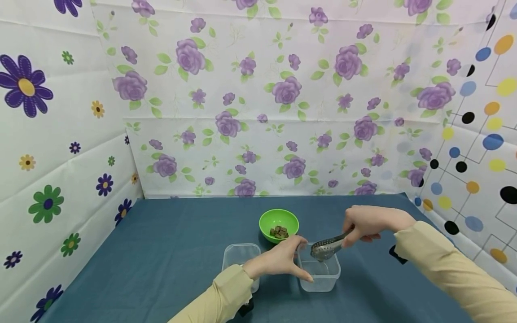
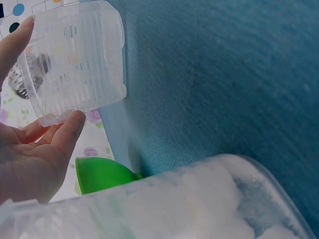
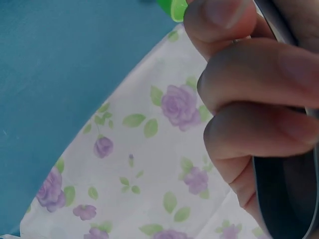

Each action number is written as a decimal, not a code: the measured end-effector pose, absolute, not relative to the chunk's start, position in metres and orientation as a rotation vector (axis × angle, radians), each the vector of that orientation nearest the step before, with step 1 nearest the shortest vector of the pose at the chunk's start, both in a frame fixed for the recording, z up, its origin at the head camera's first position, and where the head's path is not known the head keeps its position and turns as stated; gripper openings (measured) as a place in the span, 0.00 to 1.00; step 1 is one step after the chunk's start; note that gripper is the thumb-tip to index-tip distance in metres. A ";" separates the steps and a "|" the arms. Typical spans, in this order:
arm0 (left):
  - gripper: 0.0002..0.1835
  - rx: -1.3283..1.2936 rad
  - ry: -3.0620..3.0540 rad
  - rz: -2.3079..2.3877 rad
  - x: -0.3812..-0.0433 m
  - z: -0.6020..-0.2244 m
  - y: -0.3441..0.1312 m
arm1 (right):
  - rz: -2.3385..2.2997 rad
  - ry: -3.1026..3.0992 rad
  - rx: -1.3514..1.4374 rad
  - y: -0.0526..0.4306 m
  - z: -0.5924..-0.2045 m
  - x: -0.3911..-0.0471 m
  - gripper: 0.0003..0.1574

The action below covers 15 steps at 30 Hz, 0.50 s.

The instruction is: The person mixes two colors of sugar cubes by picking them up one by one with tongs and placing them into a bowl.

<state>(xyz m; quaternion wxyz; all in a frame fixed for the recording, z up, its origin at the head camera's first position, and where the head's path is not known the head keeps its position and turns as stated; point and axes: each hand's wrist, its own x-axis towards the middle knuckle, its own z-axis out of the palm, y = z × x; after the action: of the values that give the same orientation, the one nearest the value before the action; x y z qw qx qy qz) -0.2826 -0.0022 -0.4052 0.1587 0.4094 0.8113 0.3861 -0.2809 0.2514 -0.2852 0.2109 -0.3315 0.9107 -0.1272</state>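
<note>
My left hand (image 1: 278, 260) holds a clear plastic container (image 1: 319, 284), thumb at its near side and fingers at its far left side. In the left wrist view the container's ribbed wall (image 2: 75, 59) stands between thumb and fingertips. Curled fingers of my right hand (image 1: 369, 223) grip metal tongs (image 1: 328, 246), whose perforated heads hang over the container's opening. Just behind sits a green bowl (image 1: 278, 216) with several brown cubes (image 1: 279, 232) in it. Part of a second clear container (image 1: 241, 250) is hidden under my left forearm; white fluffy material (image 2: 199, 199) shows inside it.
A dark blue cloth (image 1: 181, 251) covers the table. Floral sheeting (image 1: 262, 103) hangs along the back, with patterned sheets at the left and right sides. The second container stands close to the left of the held one.
</note>
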 end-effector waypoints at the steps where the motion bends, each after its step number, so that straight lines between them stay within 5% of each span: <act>1: 0.42 1.169 2.318 1.104 -0.283 -0.405 -0.002 | -0.371 2.526 -0.926 0.253 -0.284 -0.282 0.17; 15: 0.41 1.138 2.299 1.111 -0.283 -0.404 -0.001 | -0.448 2.541 -1.072 0.246 -0.261 -0.315 0.18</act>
<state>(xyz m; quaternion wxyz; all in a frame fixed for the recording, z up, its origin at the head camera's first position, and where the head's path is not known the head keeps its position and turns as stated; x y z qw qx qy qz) -0.2829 -0.0011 -0.4042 0.1723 0.4009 0.8102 0.3915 -0.3149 0.2456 -0.2614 0.1727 -0.3779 0.8958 -0.1580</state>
